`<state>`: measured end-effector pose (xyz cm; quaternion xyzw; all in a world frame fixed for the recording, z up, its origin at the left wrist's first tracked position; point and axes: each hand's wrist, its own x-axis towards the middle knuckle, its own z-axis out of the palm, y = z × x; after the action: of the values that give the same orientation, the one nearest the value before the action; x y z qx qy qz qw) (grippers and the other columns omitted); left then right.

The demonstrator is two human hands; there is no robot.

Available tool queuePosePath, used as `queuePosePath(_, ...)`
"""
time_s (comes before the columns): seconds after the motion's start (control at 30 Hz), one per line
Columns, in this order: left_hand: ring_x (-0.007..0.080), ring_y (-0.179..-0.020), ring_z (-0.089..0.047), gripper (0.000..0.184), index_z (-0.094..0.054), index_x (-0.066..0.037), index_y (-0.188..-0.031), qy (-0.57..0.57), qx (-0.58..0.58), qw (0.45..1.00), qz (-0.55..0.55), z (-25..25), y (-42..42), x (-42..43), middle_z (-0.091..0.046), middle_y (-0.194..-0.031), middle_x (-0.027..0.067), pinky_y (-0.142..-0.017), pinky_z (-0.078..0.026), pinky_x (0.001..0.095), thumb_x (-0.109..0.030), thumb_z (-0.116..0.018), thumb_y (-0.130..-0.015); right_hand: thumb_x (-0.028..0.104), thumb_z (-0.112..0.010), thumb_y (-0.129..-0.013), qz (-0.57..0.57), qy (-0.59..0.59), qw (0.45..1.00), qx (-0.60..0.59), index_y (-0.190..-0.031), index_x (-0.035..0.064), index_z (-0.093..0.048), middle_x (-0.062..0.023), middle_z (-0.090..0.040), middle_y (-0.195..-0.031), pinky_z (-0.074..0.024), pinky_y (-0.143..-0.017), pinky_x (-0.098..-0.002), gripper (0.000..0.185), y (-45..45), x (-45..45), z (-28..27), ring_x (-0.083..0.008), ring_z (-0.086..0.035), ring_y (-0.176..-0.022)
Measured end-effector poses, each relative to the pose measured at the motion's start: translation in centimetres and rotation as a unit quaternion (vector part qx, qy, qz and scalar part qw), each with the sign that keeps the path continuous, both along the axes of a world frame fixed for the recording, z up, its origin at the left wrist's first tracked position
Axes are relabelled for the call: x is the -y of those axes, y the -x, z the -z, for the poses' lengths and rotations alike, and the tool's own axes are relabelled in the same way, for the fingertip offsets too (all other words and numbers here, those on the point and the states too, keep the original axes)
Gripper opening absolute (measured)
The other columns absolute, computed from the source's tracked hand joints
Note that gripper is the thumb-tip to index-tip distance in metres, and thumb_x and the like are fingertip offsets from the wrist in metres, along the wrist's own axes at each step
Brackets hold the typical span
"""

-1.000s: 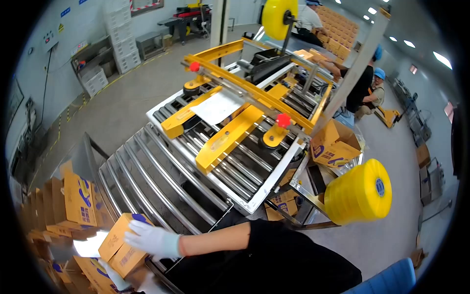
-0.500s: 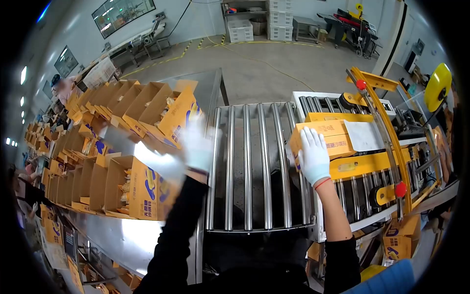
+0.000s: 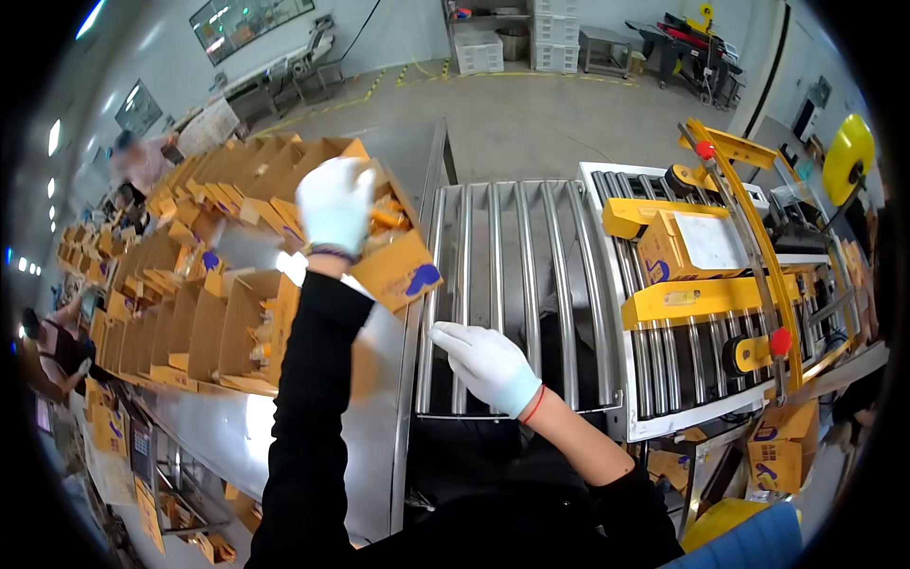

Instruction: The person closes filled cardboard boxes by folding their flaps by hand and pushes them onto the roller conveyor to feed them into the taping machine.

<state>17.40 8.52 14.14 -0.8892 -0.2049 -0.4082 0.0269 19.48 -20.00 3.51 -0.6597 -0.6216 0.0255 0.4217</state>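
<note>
Table (image 3: 374, 474): placed on the left, with boxes (image 3: 204, 327) lined up on it in rows that are stretched toward the far left.
Open box (image 3: 396, 273): set at the table's right edge, with packets (image 3: 387, 216) held inside.
Left hand (image 3: 334, 209): placed at the open box's left side.
Rollers (image 3: 495, 256): set between the table and the machine (image 3: 697, 301).
Right hand (image 3: 488, 365): held over the near left part of the rollers; whether they are touched cannot be told.
Second box (image 3: 664, 248): placed between the machine's side guides, under a sheet (image 3: 716, 242).
Carton (image 3: 782, 446): placed below the machine's near right corner.
Crates (image 3: 555, 43): stacked behind the rollers, across the floor.
</note>
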Motion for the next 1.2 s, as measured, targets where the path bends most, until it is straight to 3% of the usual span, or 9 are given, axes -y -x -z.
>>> queuePosePath(0.17, 0.0327, -0.105, -0.068, 0.046, -0.066, 0.004, -0.117, 0.604, -0.074, 0.793, -0.009, 11.3, 4.2, -11.8, -0.072, -0.106, 0.0192, -0.090, -0.053, 0.0421, -0.036, -0.068, -0.094, 0.016, -0.071, -0.084, 0.060, -0.013, 0.998, 0.024, -0.146, -0.0009, -0.044, -0.0195, -0.046, -0.150, -0.0366, -0.116, -0.0441, 0.070, 0.3, -3.9, 1.1, -0.0374, -0.042, -0.141)
queuePosePath(0.23, 0.0241, -0.095, -0.070, 0.046, -0.062, 0.006, -0.119, 0.069, -0.355, 0.930, 0.061, 14.4, 3.8, -12.6, -0.071, -0.101, 0.0131, -0.080, -0.056, 0.0389, -0.035, -0.062, -0.100, 0.026, -0.076, -0.079, 0.158, 0.005, 0.984, 0.082, -0.149, -0.0004, -0.040, -0.0188, -0.042, -0.154, -0.0290, -0.120, -0.0511, 0.083, -0.7, -7.0, 0.0, -0.0409, -0.036, -0.144)
queuePosePath(0.27, 0.0244, -0.092, -0.070, 0.043, -0.061, 0.005, -0.121, 0.269, -0.291, 0.914, 0.080, 15.1, 3.2, -10.3, -0.071, -0.102, 0.0131, -0.076, -0.056, 0.0379, -0.033, -0.060, -0.101, 0.028, -0.077, -0.078, 0.224, 0.030, 0.968, 0.109, -0.147, -0.0001, -0.044, -0.0185, -0.044, -0.152, -0.0275, -0.120, -0.0540, 0.082, -2.1, -8.2, 0.5, -0.0412, -0.037, -0.144)
queuePosePath(0.4, 0.0349, -0.092, -0.070, 0.040, -0.057, 0.000, -0.129, 0.842, 0.048, 0.509, 0.171, 13.7, 2.8, 1.8, -0.068, -0.112, 0.0179, -0.075, -0.060, 0.0412, -0.029, -0.057, -0.101, 0.019, -0.072, -0.077, 0.201, 0.045, 0.959, 0.193, -0.123, 0.0055, -0.065, -0.0134, -0.063, -0.127, -0.0332, -0.116, -0.0492, 0.049, -7.7, -7.1, 4.3, -0.0312, -0.053, -0.129)
queuePosePath(0.63, 0.0237, -0.112, -0.068, 0.058, -0.059, -0.002, -0.132, 0.758, 0.125, 0.553, 0.323, 11.1, -1.2, 0.6, -0.066, -0.132, 0.0144, -0.099, -0.052, 0.0322, -0.051, -0.045, -0.107, 0.021, -0.072, -0.087, -0.086, 0.032, 0.996, 0.020, -0.117, 0.0034, -0.072, -0.0128, -0.071, -0.113, -0.0461, -0.104, -0.0414, 0.035, -13.8, 0.8, 2.3, -0.0312, -0.062, -0.113)
queuePosePath(0.7, 0.0214, -0.114, -0.069, 0.045, -0.062, -0.004, -0.130, 0.326, -0.213, 0.861, 0.327, 10.1, -3.1, 3.2, -0.068, -0.130, 0.0137, -0.098, -0.052, 0.0298, -0.041, -0.053, -0.105, 0.028, -0.072, -0.090, -0.078, 0.126, 0.931, -0.334, -0.116, 0.0017, -0.072, -0.0169, -0.073, -0.110, -0.0505, -0.100, -0.0431, 0.037, -14.4, 1.7, 0.2, -0.0342, -0.065, -0.109)
queuePosePath(0.9, 0.0317, -0.087, -0.061, 0.038, -0.064, -0.003, -0.093, 0.112, 0.067, 0.983, 0.131, 13.2, -7.4, 6.0, -0.064, -0.092, 0.0132, -0.082, -0.051, 0.0406, -0.029, -0.087, -0.077, 0.038, -0.086, -0.069, 0.276, 0.057, 0.938, 0.201, -0.140, -0.0001, -0.046, -0.0204, -0.050, -0.140, -0.0293, -0.116, -0.0528, 0.089, -14.9, -0.8, -2.4, -0.0380, -0.043, -0.134)
queuePosePath(1.07, 0.0223, -0.099, -0.069, 0.032, -0.057, 0.003, -0.120, 0.682, 0.080, 0.691, 0.227, 19.1, -4.4, 3.7, -0.066, -0.115, 0.0167, -0.083, -0.060, 0.0327, -0.020, -0.066, -0.100, 0.027, -0.087, -0.068, 0.181, 0.137, 0.957, 0.183, -0.148, 0.0024, -0.042, -0.0151, -0.052, -0.144, -0.0238, -0.124, -0.0502, 0.094, -12.3, 4.6, 2.3, -0.0281, -0.045, -0.140)
queuePosePath(1.2, 0.0231, -0.109, -0.066, 0.040, -0.056, 0.005, -0.129, 0.610, 0.078, 0.735, 0.285, 19.2, -9.8, 14.0, -0.069, -0.113, 0.0154, -0.094, -0.054, 0.0346, -0.022, -0.064, -0.101, 0.035, -0.089, -0.066, 0.271, 0.215, 0.911, 0.226, -0.151, 0.0006, -0.038, -0.0174, -0.040, -0.157, -0.0213, -0.125, -0.0480, 0.105, -15.1, 3.4, 2.3, -0.0352, -0.033, -0.148)
